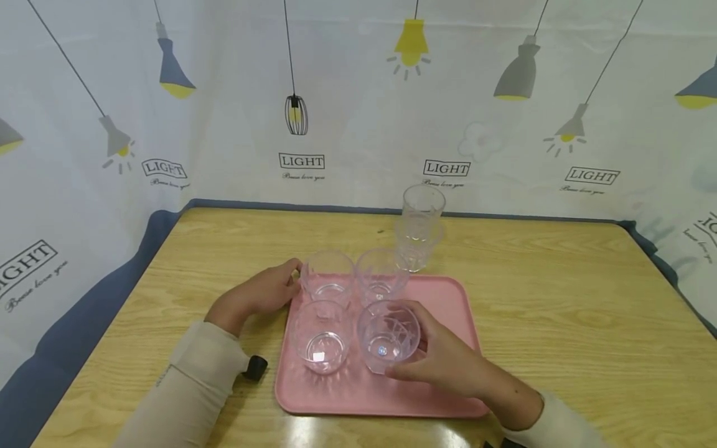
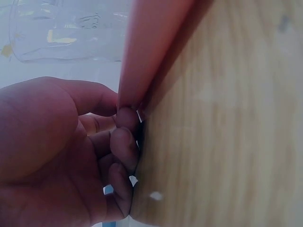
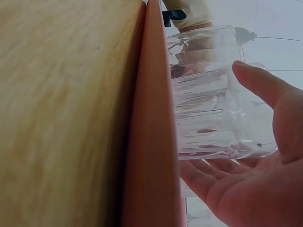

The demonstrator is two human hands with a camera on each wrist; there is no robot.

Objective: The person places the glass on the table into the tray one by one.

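Note:
A pink tray (image 1: 448, 305) lies on the wooden table and bears several clear cups. My left hand (image 1: 267, 289) is at its left edge beside the back left cup (image 1: 327, 274); in the left wrist view, thumb and curled fingers pinch the tray's rim (image 2: 147, 52). With my right hand (image 1: 442, 354) I hold the front right cup (image 1: 378, 333), which stands upright; thumb and fingers lie on either side of its wall (image 3: 208, 113) in the right wrist view. Left of it is the front left cup (image 1: 322, 336), and behind it the back right cup (image 1: 372, 270).
Just behind the tray, more clear cups (image 1: 422, 208) stand on the table, appearing stacked. A white cloth (image 1: 358, 124) printed with lamps hangs around the wooden table (image 1: 560, 298). Bare wood shows on both sides of the tray.

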